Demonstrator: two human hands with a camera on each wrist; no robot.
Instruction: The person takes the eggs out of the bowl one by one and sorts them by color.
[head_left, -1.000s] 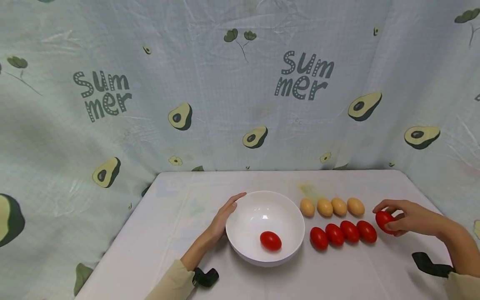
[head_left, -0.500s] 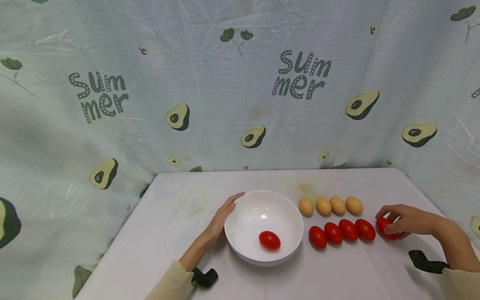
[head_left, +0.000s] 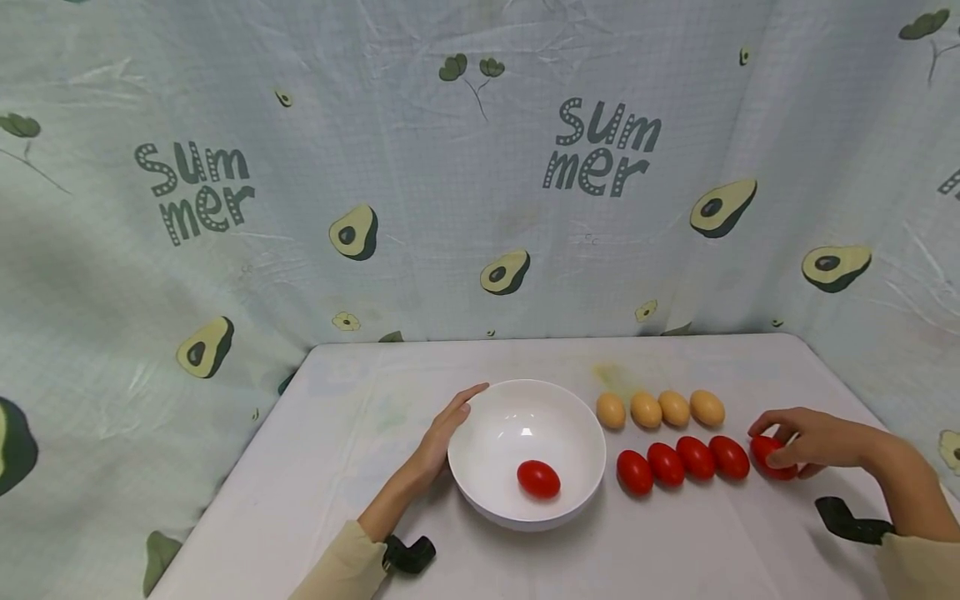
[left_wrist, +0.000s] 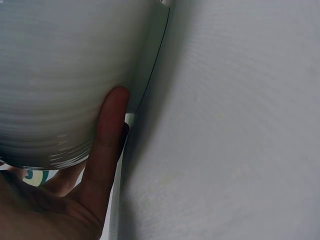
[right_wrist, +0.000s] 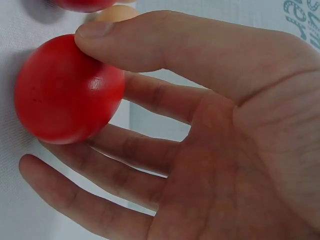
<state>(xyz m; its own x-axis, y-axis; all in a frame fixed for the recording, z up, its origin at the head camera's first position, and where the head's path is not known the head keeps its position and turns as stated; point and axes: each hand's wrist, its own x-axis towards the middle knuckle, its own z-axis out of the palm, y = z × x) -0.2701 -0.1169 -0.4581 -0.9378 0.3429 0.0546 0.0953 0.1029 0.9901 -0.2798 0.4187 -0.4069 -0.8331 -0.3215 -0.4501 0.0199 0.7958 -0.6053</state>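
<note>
A white bowl [head_left: 487, 505] stands on the table with one red egg [head_left: 538, 479] lying inside. My left hand [head_left: 438, 442] rests against the bowl's left side, its fingers fairly straight along the outer wall; in the left wrist view a finger [left_wrist: 106, 135] lies on that wall. At the right end of a row of red eggs [head_left: 695, 458], my right hand [head_left: 821, 437] pinches another red egg [right_wrist: 65, 95] between thumb and fingers. That egg sits at table level, close to the row's last egg. Its far side is hidden by the fingers.
Behind the red row lies a row of several tan eggs [head_left: 674, 409]. A white cloth covers the table [head_left: 360, 483]. A printed curtain [head_left: 420, 183] hangs at the back and sides. Black straps [head_left: 409, 555] are on both wrists.
The right hand has lowered the red egg to the table beside the row's right end, then stayed there nearly still. The left hand and bowl keep their places.
</note>
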